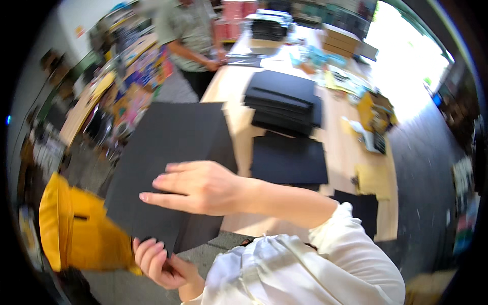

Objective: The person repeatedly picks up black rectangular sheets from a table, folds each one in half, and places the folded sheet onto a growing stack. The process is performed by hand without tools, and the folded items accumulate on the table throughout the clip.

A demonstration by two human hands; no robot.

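Note:
A large black cardboard folder (162, 137), with a fold line running along its right part, is held up at the left of the table. My left hand (161, 265) grips its near lower edge, thumb and fingers closed on it. Across the folder's face lies my right hand (195, 188), fingers stretched and slightly spread, palm down. To the right, a stack of black folders (282, 96) stands on the table. Nearer to me lie a flat black piece (290, 160) and another black sheet (358, 208).
The wooden table (234, 119) also bears a yellow box (376, 112), a yellow paper pad (373, 183), brown cartons (340, 40) and clear plastic wrapping. A yellow cloth-like cover (86, 223) is at the left. Another person (188, 38) stands at the table's far left.

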